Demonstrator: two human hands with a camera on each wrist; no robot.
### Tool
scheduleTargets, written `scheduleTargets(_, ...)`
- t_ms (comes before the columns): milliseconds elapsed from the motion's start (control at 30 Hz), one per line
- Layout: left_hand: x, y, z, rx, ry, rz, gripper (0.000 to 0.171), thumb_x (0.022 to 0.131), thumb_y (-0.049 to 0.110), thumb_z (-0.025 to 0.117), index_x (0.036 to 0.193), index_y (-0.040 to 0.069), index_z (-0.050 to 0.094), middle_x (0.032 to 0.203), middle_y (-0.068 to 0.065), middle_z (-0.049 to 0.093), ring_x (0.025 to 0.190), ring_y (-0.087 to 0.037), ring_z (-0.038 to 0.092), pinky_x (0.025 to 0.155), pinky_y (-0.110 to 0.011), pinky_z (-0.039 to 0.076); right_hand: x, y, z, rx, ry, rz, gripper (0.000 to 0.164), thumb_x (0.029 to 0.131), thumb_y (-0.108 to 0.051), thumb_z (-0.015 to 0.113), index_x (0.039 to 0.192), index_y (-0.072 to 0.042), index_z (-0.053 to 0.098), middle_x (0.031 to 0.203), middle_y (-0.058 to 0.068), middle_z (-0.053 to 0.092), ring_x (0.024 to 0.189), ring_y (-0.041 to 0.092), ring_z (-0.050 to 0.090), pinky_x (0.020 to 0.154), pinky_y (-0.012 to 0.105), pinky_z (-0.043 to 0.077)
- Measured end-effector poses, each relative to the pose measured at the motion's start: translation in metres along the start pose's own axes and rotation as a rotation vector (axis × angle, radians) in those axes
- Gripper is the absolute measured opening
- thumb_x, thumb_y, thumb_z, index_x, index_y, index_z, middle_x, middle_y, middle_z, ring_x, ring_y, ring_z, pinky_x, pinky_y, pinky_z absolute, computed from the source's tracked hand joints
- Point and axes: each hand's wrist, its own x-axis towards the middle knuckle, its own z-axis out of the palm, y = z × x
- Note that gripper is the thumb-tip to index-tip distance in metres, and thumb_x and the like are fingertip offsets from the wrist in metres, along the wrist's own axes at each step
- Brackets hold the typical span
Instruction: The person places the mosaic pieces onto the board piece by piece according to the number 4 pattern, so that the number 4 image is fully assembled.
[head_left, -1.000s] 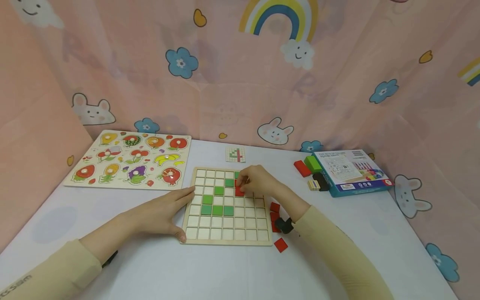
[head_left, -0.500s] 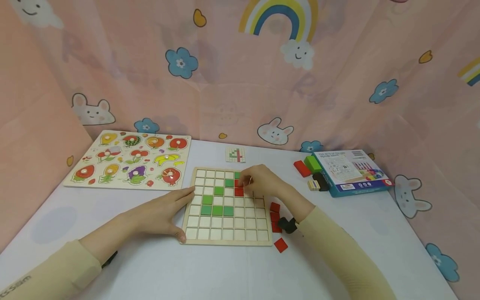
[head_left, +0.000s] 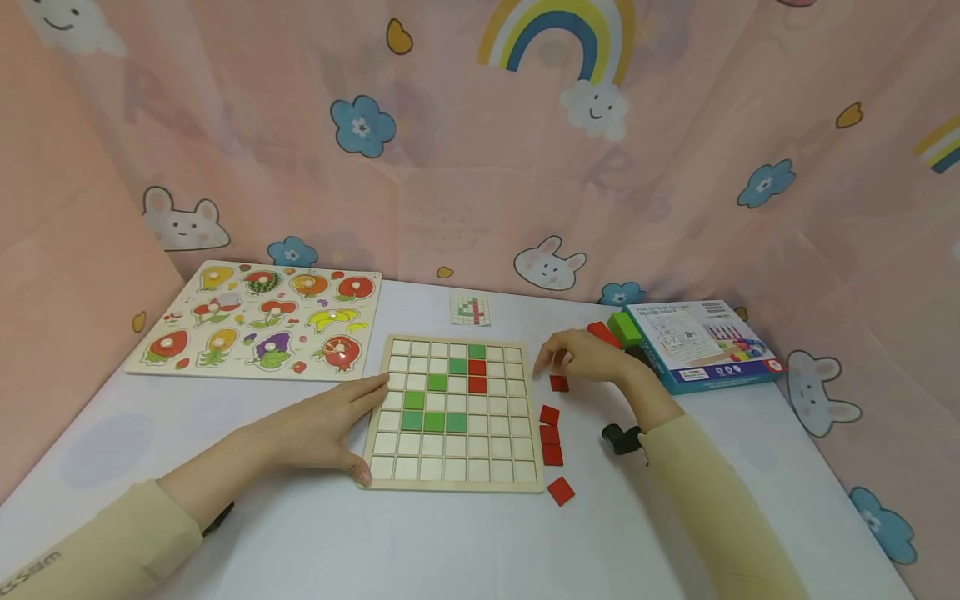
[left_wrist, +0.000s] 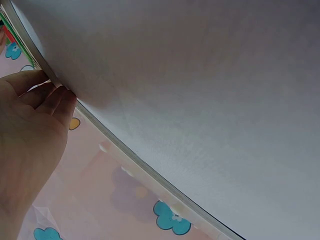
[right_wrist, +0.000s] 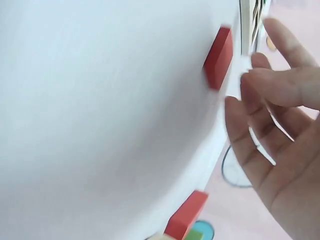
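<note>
In the head view, a wooden grid board (head_left: pixel 491 483) lies on the table. Several green tiles (head_left: pixel 434 422) sit in its cells, and two red tiles (head_left: pixel 477 385) stand one above the other under the top green one. My left hand (head_left: pixel 318 425) rests along the board's left edge, thumb at the near corner; its fingertips touch an edge in the left wrist view. Right of the board hovers my right hand (head_left: pixel 581 354), fingers loosely bent around nothing. Just below it lies a loose red tile (head_left: pixel 558 383). Several more red tiles (head_left: pixel 551 435) line the board's right side.
A small pattern card (head_left: pixel 470 311) lies behind the board. Back left is a fruit knob puzzle (head_left: pixel 255 321). At the right stand a boxed set (head_left: pixel 701 342), a green block (head_left: pixel 624 329) and a red block (head_left: pixel 602 334). A pink printed curtain (head_left: pixel 450 167) hangs behind.
My right hand has let go of the red tile in the grid and moved right, off the board. Both red tiles in the grid now show fully. The left hand stays put.
</note>
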Motion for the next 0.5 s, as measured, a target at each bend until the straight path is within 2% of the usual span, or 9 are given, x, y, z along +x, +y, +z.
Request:
scheduleTargets(100,0.0,0.0,0.0,-0.003,-0.002,0.0,0.126,0.061,0.077,0.072,0.155,0.004,0.03,0.167,-0.009,0.02,0.151,-0.034,0.028,0.12,-0.052,0.034,-0.004,0.007,0.0,0.006,-0.033,0.027,0.045,0.079,0.013,0.051,0.097,-0.018,0.078,0.108,0.005,0.067,0.098,0.022,0.058,0.087,0.034,0.053)
scheduleTargets(200,0.0,0.0,0.001,-0.003,-0.002,-0.002,0.126,0.061,0.078,0.072,0.155,0.005,0.031,0.167,-0.009,0.021,0.151,-0.034,0.028,0.119,-0.052,0.034,-0.006,0.012,0.0,0.013,-0.054,0.058,0.043,0.081,0.012,0.053,0.096,-0.02,0.078,0.107,0.004,0.067,0.099,0.022,0.058,0.089,0.033,0.052)
scheduleTargets(333,0.0,0.0,0.001,-0.001,-0.001,-0.004,0.126,0.061,0.078,0.071,0.155,0.005,0.03,0.167,-0.009,0.02,0.151,-0.034,0.028,0.119,-0.052,0.034,-0.008,0.016,0.001,0.005,-0.063,0.098,0.034,0.083,0.005,0.064,0.095,-0.023,0.077,0.106,0.003,0.065,0.099,0.021,0.057,0.087,0.031,0.051)
scheduleTargets(500,0.0,0.0,0.0,0.004,0.005,-0.001,0.126,0.061,0.079,0.071,0.155,0.005,0.03,0.167,-0.01,0.021,0.151,-0.035,0.028,0.119,-0.052,0.034,-0.009,0.018,-0.001,-0.014,-0.063,0.141,0.025,0.08,-0.003,0.077,0.094,-0.024,0.075,0.106,0.003,0.065,0.1,0.022,0.056,0.085,0.031,0.053)
